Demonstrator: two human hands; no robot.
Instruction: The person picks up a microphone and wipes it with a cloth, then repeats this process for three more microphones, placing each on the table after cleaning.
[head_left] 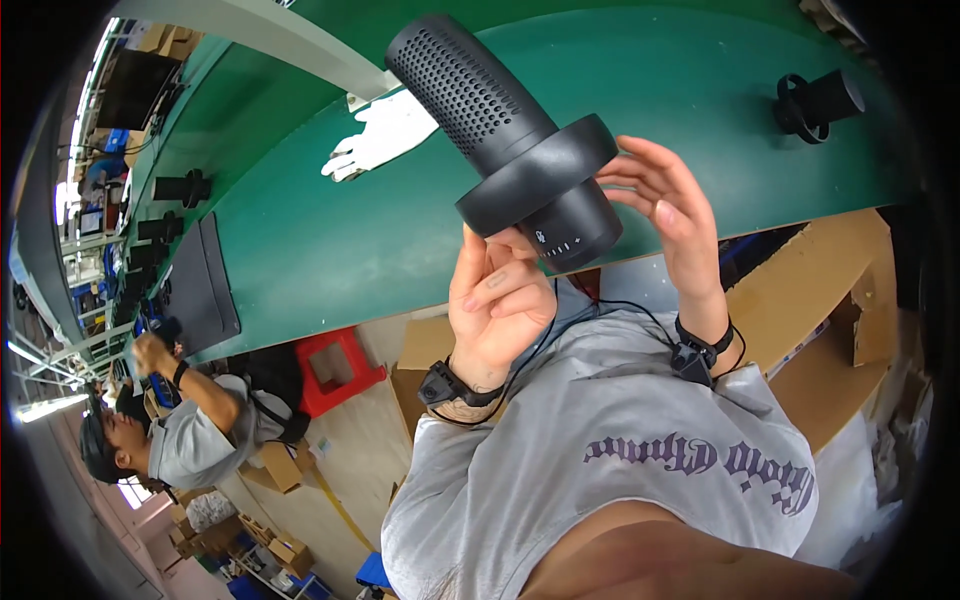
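A black microphone [465,95] with a perforated grille and a wide ring [540,178] around its body is held up over the green table, tilted with the grille toward the far left. Small white marks and a plus sign show near its lower end. My left hand [500,295] is closed on it from below, fingers curled by the ring and lower body. At its right side is my right hand [668,205], fingers stretched out and thumb apart. Those fingertips reach the ring and lower body; whether they press on it I cannot tell.
A white glove [385,132] lies on the green table [680,80] beneath a pale metal post. Another black microphone [818,105] stands at the far right. Open cardboard boxes [815,310] and a red stool [335,370] are below the near edge. A co-worker [200,425] is at left.
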